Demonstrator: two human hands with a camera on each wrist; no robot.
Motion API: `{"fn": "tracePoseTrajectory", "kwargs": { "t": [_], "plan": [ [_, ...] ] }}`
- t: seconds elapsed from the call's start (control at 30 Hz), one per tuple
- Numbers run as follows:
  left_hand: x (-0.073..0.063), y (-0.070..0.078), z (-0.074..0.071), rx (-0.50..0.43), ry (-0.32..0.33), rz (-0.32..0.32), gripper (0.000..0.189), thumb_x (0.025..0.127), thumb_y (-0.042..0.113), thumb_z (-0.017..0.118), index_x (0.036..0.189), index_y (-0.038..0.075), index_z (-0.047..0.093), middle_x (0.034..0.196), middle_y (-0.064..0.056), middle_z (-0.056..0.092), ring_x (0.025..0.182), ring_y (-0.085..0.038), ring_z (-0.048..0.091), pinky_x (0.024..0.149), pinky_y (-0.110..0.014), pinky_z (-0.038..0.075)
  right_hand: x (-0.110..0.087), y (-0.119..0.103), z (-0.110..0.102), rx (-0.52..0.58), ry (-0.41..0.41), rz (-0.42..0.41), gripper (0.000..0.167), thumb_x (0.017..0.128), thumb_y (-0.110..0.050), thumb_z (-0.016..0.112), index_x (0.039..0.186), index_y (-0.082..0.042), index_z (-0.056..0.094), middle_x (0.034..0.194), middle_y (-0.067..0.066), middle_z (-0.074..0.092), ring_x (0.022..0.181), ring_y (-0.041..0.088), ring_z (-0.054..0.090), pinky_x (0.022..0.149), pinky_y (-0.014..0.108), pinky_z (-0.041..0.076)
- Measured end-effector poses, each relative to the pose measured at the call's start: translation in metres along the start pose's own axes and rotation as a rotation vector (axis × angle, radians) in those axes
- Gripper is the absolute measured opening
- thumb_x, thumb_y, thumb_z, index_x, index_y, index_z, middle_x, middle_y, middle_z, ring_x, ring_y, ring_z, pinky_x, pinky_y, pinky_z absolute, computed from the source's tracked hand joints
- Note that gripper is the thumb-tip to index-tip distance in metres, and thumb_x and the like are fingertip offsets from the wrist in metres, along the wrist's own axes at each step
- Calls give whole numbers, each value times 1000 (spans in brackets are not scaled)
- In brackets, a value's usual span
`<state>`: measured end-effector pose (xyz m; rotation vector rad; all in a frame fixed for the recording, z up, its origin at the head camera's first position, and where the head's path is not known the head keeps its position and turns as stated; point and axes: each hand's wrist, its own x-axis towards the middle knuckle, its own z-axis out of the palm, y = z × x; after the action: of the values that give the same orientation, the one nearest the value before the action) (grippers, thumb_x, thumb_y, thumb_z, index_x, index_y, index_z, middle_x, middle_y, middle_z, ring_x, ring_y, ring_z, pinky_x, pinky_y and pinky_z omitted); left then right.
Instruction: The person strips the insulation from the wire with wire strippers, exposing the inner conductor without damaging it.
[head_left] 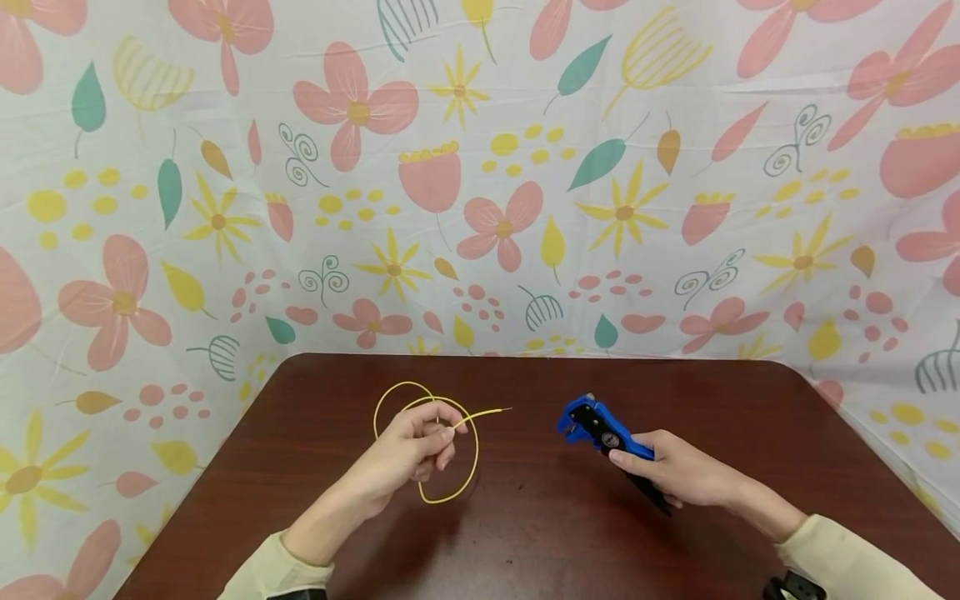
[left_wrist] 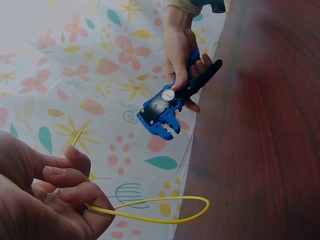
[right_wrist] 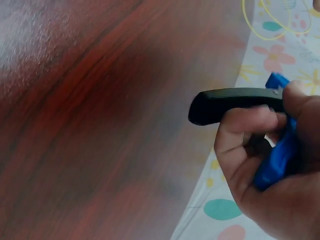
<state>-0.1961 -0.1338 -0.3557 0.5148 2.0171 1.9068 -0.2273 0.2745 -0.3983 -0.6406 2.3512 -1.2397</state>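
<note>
My left hand (head_left: 422, 443) pinches a thin yellow wire (head_left: 486, 413) between thumb and fingers above the table. The wire's short end points right, with a bare, thin tip. The rest hangs in loose loops around and behind the hand. To the right, my right hand (head_left: 678, 468) grips a blue and black wire stripper (head_left: 600, 427) by its handles, its head aimed up and left. In the left wrist view, the notched mouth of the stripper (left_wrist: 159, 114) stands apart from the wire (left_wrist: 165, 219). Part of the handles lies behind the fingers in the right wrist view.
A dark reddish-brown table (head_left: 517, 533) spreads beneath both hands. Floral cloth (head_left: 502, 283) hangs behind the table and along its sides. Light sleeves (head_left: 847, 554) and dark wrist bands show at the lower edge.
</note>
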Motion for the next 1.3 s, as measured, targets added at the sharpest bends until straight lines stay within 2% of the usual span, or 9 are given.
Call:
{"fn": "tracePoseTrajectory", "kwargs": {
  "t": [0.23, 0.43, 0.57, 0.67, 0.7, 0.83, 1.0, 1.1, 1.3],
  "plan": [
    [-1, 0, 0, -3, 2, -6, 11, 110, 5, 50, 114, 1, 60, 73, -3, 52, 57, -12, 37, 54, -21, 31, -4, 0, -2, 156, 2, 51, 49, 114, -30, 49, 140, 10, 59, 64, 17, 56, 52, 17, 54, 41, 23, 36],
    [0, 0, 0, -3, 7, -13, 11, 110, 6, 51, 114, 1, 60, 73, -3, 52, 57, -12, 37, 54, -21, 31, -5, -2, -4, 151, -16, 64, 45, 114, -32, 49, 129, 6, 67, 61, 5, 46, 48, 11, 41, 44, 23, 35],
    [0, 0, 0, -4, 7, -15, 11, 110, 5, 50, 114, 2, 59, 73, -3, 52, 58, -12, 38, 54, -21, 31, -2, -2, -2, 92, -17, 42, 41, 115, -30, 47, 122, 5, 66, 83, 6, 60, 68, 17, 55, 59, 31, 49],
    [0, -1, 0, -6, 6, -13, 11, 110, 6, 51, 114, 1, 59, 73, -3, 53, 58, -12, 38, 53, -21, 31, -1, -2, 1, 169, -45, 20, 41, 116, -28, 45, 123, 9, 59, 107, 19, 67, 96, 33, 70, 80, 43, 60],
    [0, -1, 0, -7, 5, -13, 11, 110, 6, 51, 114, 2, 59, 73, -3, 53, 58, -12, 38, 53, -21, 30, -1, -2, 2, 219, -54, 24, 41, 116, -28, 44, 122, 11, 57, 106, 22, 67, 97, 38, 72, 82, 47, 61],
    [0, -1, 0, -10, 2, -16, 11, 110, 7, 51, 115, 1, 59, 73, -3, 52, 57, -12, 37, 53, -22, 30, -1, -3, 6, 365, -58, 64, 45, 115, -32, 47, 118, 13, 52, 90, 22, 67, 74, 36, 72, 69, 54, 62],
    [0, -1, 0, -5, 5, -14, 12, 110, 6, 51, 116, -1, 59, 73, -3, 52, 58, -12, 38, 54, -22, 30, -3, -11, 15, 277, 21, 117, 59, 110, -39, 57, 90, 16, 52, 60, 7, 50, 42, 17, 46, 39, 34, 47],
    [1, 0, 0, -5, 5, -16, 12, 110, 5, 49, 116, 0, 59, 73, -3, 52, 58, -13, 38, 54, -22, 31, -4, -14, 19, 235, 32, 143, 63, 107, -41, 63, 76, 12, 46, 53, 2, 40, 36, 11, 35, 36, 25, 34],
    [1, 0, 0, -8, 7, -20, 12, 110, 5, 49, 115, 2, 60, 73, -3, 52, 57, -13, 38, 54, -22, 31, -4, -16, 25, 208, 16, 173, 53, 104, -40, 67, 69, -7, 47, 51, 0, 36, 34, 9, 31, 35, 24, 30]
  ]
}}
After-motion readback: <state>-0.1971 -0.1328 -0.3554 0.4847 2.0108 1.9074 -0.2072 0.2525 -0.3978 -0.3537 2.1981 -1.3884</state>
